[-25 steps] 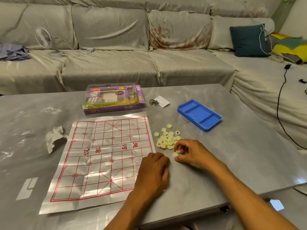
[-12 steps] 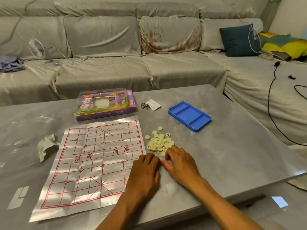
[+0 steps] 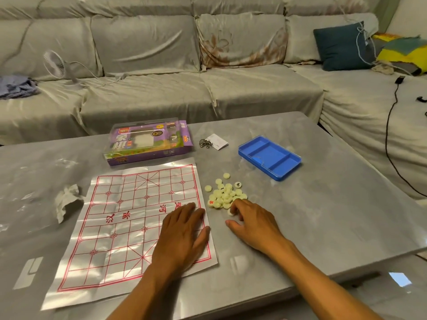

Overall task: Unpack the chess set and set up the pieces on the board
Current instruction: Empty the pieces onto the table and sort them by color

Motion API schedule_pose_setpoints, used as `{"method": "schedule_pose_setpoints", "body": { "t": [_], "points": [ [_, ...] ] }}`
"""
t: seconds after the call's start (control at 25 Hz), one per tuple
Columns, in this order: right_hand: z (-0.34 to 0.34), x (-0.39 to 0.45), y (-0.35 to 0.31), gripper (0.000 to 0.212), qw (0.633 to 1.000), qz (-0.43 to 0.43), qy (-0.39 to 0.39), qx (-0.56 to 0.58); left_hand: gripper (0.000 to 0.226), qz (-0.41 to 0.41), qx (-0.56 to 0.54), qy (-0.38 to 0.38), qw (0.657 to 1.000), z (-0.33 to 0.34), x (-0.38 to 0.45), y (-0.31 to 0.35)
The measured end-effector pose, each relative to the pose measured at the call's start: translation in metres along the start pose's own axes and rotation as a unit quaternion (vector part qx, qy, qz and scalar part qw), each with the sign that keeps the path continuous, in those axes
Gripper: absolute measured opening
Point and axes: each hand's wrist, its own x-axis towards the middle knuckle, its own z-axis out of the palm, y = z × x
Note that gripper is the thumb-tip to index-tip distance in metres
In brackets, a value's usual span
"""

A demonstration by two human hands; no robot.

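A grey sofa wraps behind the glossy grey table.

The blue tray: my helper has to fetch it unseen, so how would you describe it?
On the grey table, look right of the paper board, beyond the heap of pale pieces. The blue tray lies there, shallow and divided into compartments, the only blue thing on the table.

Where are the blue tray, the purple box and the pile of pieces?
blue tray (image 3: 290, 168): head view, on its near right rim.
purple box (image 3: 120, 144): head view, on the printed front, left part.
pile of pieces (image 3: 223, 195): head view, on a pale disc mid-pile.
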Motion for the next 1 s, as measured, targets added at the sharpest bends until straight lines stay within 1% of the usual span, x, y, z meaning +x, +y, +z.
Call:
{"method": "schedule_pose_setpoints", "body": {
  "t": [0.08,0.12,0.32,0.52,0.6,0.72,0.8,0.88,0.96,1.0],
  "points": [
    [-0.003,0.003,0.000,0.040,0.999,0.032,-0.007,0.013,0.087,-0.009,0.000,0.000,1.000,-0.003,0.003,0.001],
    [-0.003,0.005,0.000,0.041,0.999,0.034,-0.004,0.012,0.087,-0.010,-0.001,-0.001,1.000,-0.003,0.003,0.000],
    [0.001,0.004,0.001,0.025,1.000,0.006,0.010,-0.015,0.085,-0.010,-0.003,0.002,1.000,-0.001,0.002,0.000],
    [0.004,0.004,-0.003,0.033,0.999,0.030,0.009,-0.044,0.084,-0.010,-0.002,0.001,1.000,0.000,0.003,-0.001],
    [0.005,0.006,-0.005,0.027,0.998,0.026,0.016,-0.057,0.084,-0.010,-0.004,0.003,1.000,-0.001,0.003,-0.001],
    [0.006,0.008,-0.005,0.018,0.997,-0.007,0.029,-0.068,0.085,-0.010,-0.003,0.000,1.000,-0.002,0.002,-0.001],
    [0.003,0.008,-0.004,0.018,0.999,0.005,0.037,-0.025,0.084,-0.012,-0.005,-0.001,1.000,-0.003,0.002,-0.001],
    [-0.004,0.011,0.001,0.016,0.994,0.060,0.031,0.090,0.080,-0.013,-0.005,0.001,1.000,-0.004,0.003,0.000],
    [-0.014,0.012,0.006,0.014,0.976,0.098,-0.029,0.192,0.077,-0.013,-0.006,0.001,1.000,-0.004,0.004,0.000],
    [-0.017,0.011,0.008,0.014,0.968,0.106,-0.061,0.219,0.077,-0.012,-0.007,0.001,1.000,-0.004,0.004,0.000]
  ]
}}
